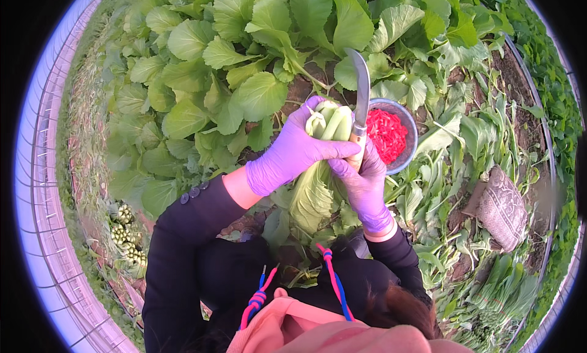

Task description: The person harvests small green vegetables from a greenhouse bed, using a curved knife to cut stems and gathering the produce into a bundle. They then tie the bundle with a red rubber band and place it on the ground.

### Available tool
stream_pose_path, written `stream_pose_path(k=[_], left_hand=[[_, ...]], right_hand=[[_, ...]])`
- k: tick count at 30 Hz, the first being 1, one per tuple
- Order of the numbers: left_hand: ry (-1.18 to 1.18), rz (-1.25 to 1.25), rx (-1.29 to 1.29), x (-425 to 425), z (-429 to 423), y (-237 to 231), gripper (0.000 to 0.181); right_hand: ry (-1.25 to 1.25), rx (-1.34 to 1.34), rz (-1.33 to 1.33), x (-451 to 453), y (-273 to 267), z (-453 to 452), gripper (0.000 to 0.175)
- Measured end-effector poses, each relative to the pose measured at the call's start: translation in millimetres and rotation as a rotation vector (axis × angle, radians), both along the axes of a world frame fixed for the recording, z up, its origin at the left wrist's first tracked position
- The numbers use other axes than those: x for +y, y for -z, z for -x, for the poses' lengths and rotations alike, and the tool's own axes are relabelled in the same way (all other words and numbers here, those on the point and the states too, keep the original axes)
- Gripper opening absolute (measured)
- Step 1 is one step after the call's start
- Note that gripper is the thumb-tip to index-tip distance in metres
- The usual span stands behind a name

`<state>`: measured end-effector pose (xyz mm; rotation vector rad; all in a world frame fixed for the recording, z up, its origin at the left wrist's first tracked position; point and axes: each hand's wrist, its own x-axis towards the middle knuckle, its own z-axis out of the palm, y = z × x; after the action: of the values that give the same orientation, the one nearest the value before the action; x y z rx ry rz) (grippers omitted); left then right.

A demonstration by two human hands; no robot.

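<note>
Both hands wear purple gloves. My left hand [298, 144] grips a bunch of pale green leafy stalks [337, 124], its thick ends up and its broad leaves hanging below. In my right hand [364, 183] is a knife with a wooden handle [357, 144] and a curved steel blade [362, 85] pointing up, away from me. The handle lies against the right side of the bunch, and my left thumb reaches across to it. Fingers of the right hand are partly hidden behind the handle. Just beyond that hand stands a round tub [415, 133] filled with small red strips [389, 135], possibly ties.
Standing leafy greens [188, 73] fill the ground ahead and left. Cut leaves [440, 206] litter the right, where a patterned cushion [502, 208] lies. Bundled greens [500, 284] rest at lower right, stacked bunches [126, 236] at left. A pipe-like line [543, 119] runs along the right.
</note>
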<state>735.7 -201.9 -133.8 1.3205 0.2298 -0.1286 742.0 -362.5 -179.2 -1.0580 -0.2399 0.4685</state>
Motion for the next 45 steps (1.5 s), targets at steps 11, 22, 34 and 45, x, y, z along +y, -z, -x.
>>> stream_pose_path(k=[11, 22, 34, 45], left_hand=[[0.507, -1.786, -0.322, 63, -6, -111, 0.041], [1.411, -2.436, 0.575, 91, -151, 143, 0.074], [0.833, -2.476, 0.473, 147, -140, 168, 0.106], [0.737, -2.433, 0.023, 103, -102, 91, 0.097]], right_hand=[[-0.159, 0.071, 0.612, 63, 131, -43, 0.045], [-0.026, 0.316, 0.455, 151, 225, -127, 0.047], [0.013, 0.519, 0.23, 167, 211, -121, 0.033], [0.15, 0.478, -0.07, 51, 100, -35, 0.016]])
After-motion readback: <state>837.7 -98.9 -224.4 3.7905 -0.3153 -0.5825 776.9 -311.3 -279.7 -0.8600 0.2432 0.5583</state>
